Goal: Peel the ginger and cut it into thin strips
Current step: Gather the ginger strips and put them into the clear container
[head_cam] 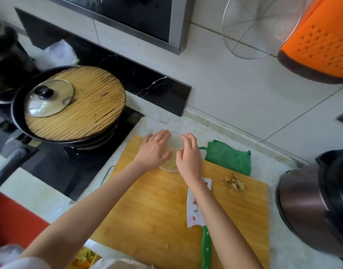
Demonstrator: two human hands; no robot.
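Head view looks down on both hands meeting over a clear bowl [174, 137] at the far edge of the board [157, 210]. The left hand [155, 150] lies with fingers straight and slightly spread against the bowl's left side. The right hand [188, 158] arches over the right rim, fingers loosely bent and fanned, with nothing seen pinched between them. The thumbs nearly meet over the near rim.

The ginger [169, 164] shows as pale yellow bits inside the bowl, just below the two thumbs; blur and glass hide whether every piece is a thin strip. A heap of peel [233, 183] sits on the board, out to the right of the right wrist.

The knife [192, 212] lies flat under the right forearm, its long axis running back towards the person, handle nearest the body. The right hand is much the nearer to it and would have to draw straight back to reach that handle. Cutting looks finished, so the bowl between the palms is likely the next thing handled. A green cloth [228, 158] rests on the desk beyond the right hand.
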